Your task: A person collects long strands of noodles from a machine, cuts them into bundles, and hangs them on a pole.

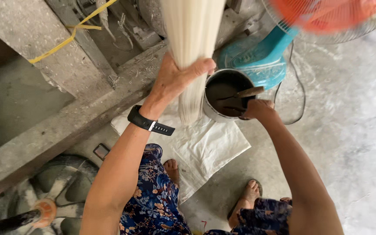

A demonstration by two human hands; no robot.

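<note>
Noodle strands (192, 39): a pale, cream-white sheaf of fine threads hanging from the top centre of the frame, narrowing to a loose tail over a white sack (205, 148) on the floor.
Left hand (177, 78): fingers wrapped around the sheaf at mid-frame; black wristband (149, 122) on the wrist.
Right hand (257, 109): fingers curled at the rim of a metal bucket (227, 93) of dark liquid; whether they grip anything cannot be told.
Background: teal-based fan (262, 56), upper right.

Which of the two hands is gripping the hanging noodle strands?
The left hand, the one with the black wristband; the right hand is at the bucket rim instead.
</note>
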